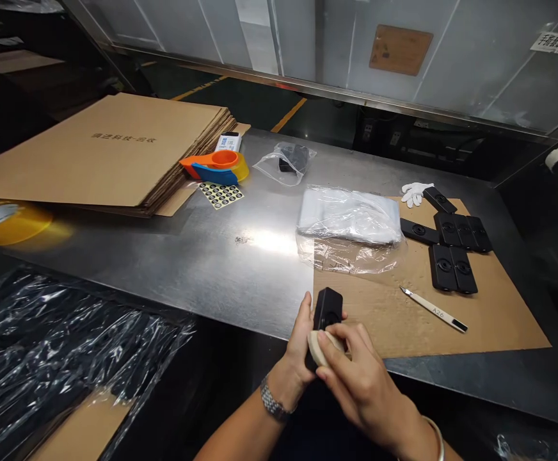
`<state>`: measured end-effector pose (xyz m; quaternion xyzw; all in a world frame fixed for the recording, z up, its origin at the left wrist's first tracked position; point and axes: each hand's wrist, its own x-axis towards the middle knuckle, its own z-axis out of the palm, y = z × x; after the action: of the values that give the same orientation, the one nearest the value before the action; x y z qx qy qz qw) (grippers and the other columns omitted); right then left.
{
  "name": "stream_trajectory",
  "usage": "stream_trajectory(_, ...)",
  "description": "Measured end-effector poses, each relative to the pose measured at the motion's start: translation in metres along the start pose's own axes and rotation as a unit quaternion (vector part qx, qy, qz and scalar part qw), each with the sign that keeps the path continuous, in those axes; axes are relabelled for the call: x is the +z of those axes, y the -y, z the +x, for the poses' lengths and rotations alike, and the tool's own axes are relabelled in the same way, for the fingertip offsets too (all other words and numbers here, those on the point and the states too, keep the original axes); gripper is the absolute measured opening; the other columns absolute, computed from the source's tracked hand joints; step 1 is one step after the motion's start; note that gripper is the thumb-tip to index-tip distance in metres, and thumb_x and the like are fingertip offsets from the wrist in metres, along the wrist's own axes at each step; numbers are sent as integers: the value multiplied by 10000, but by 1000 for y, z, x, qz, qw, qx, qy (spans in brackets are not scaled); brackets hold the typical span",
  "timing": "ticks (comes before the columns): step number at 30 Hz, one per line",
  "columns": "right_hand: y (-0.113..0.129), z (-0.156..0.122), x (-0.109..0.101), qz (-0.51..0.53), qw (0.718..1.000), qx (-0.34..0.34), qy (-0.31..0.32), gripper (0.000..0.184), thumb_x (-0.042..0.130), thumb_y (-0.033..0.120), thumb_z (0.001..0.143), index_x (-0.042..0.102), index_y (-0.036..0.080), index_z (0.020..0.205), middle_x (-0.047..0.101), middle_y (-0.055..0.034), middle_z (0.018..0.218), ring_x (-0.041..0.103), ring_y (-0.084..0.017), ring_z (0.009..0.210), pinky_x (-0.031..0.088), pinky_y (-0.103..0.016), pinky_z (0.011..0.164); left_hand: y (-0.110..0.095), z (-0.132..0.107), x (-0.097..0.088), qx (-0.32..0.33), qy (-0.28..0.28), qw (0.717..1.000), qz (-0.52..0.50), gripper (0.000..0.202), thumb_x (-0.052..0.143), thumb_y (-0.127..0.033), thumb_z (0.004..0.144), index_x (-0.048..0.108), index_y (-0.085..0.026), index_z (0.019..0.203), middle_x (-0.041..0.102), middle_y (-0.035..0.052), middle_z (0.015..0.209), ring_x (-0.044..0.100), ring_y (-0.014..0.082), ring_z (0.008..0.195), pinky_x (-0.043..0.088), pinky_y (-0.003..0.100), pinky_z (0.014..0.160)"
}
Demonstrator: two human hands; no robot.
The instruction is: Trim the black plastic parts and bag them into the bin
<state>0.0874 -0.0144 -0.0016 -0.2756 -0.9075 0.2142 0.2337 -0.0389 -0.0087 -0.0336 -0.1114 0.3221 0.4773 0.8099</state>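
Observation:
My left hand [296, 355] is closed around a black oblong plastic part [327, 307], held tilted up near the table's front edge. Pinched in my right hand [356, 368] is a cream-coloured round pad [318, 349], pressed against the lower face of that part. My fingers hide most of the pad and the part's lower end. Several similar black parts [453, 269] with round recesses lie at the right of a cardboard sheet [365, 320]. A white craft knife [435, 308] marked A26 lies on the cardboard, to the right of my hands.
A stack of clear plastic bags [350, 214] lies beyond my hands. At the left are flat cartons [116, 147], an orange and blue tape dispenser [216, 168], a sticker sheet [220, 194] and a yellow tape roll [10, 223]. Farther back are a bagged black item [292, 159] and a white glove [416, 193].

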Motion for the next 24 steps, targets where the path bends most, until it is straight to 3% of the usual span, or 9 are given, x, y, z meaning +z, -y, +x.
stream_trajectory(2, 0, -12, 11, 20, 998, -19, -53, 444, 461, 102, 852, 424, 105, 1295, 479, -174, 1105, 484, -237, 980, 483, -413, 790, -5, 1, -1, -62, 16, 997, -43, 577, 298, -597, 833, 582, -107, 720, 530, 36, 520, 508, 135, 441, 444, 268, 486)
stream_trajectory(4, -7, -24, 19, 12, 995, -28, -95, 512, 474, 76, 837, 377, 129, 1337, 465, -179, 1141, 472, -253, 1031, 483, -428, 786, -9, 3, -3, -66, 28, 994, -77, 499, 303, -505, 864, 563, -102, 725, 516, 32, 537, 507, 124, 451, 448, 254, 475)
stream_trajectory(7, -31, -41, 24, -23, 993, -7, -117, 547, 498, 67, 824, 382, 182, 1346, 502, -156, 1129, 489, -250, 1041, 484, -428, 784, -13, 4, -4, -6, 11, 994, -113, 369, 355, -397, 881, 542, -109, 747, 529, 27, 609, 535, 100, 522, 472, 213, 512)
stream_trajectory(11, -75, -53, 20, -92, 983, 74, -141, 458, 505, 151, 847, 453, 207, 1298, 537, -127, 1070, 523, -232, 964, 486, -416, 767, -13, 1, 2, 94, -24, 993, -72, 98, 524, -173, 810, 566, -105, 867, 500, -15, 584, 487, 55, 465, 404, 135, 417)
stream_trajectory(13, -96, -53, 19, -151, 970, 123, -143, 400, 485, 218, 868, 486, 189, 1267, 532, -133, 1059, 512, -241, 958, 478, -432, 774, -10, 0, 4, 107, -38, 992, -46, 167, 555, -97, 763, 572, -118, 928, 518, -18, 579, 510, 68, 465, 424, 152, 423)
stream_trajectory(16, -119, -51, 17, -202, 958, 157, -128, 339, 453, 304, 889, 552, 171, 1184, 548, -124, 1012, 503, -242, 945, 474, -423, 777, -4, -2, 4, 88, -46, 994, -52, 182, 549, -64, 736, 570, -130, 905, 601, 21, 665, 624, 154, 631, 540, 306, 618)
stream_trajectory(20, -133, -52, 6, -231, 945, 182, -142, 331, 422, 337, 902, 578, 151, 1127, 556, -122, 1032, 478, -242, 995, 444, -407, 834, 2, -2, 0, 74, 48, 994, -68, 250, 536, -76, 750, 564, -127, 993, 645, 100, 1014, 608, 295, 977, 455, 538, 867)
stream_trajectory(22, -139, -57, -3, -255, 931, 208, -156, 323, 400, 304, 910, 577, 132, 1118, 565, -122, 1003, 480, -235, 966, 430, -394, 838, 3, -2, -1, 67, 83, 993, -54, 259, 525, -199, 813, 567, -103, 1050, 618, 128, 1107, 595, 308, 1001, 452, 516, 879)
stream_trajectory(24, -145, -63, -13, -284, 916, 237, -156, 304, 398, 268, 903, 591, 122, 1087, 576, -121, 950, 482, -237, 912, 420, -389, 815, 4, -2, -2, 58, 96, 993, -42, 343, 462, -322, 866, 584, -60, 1051, 622, 142, 1100, 619, 265, 937, 487, 427, 845)
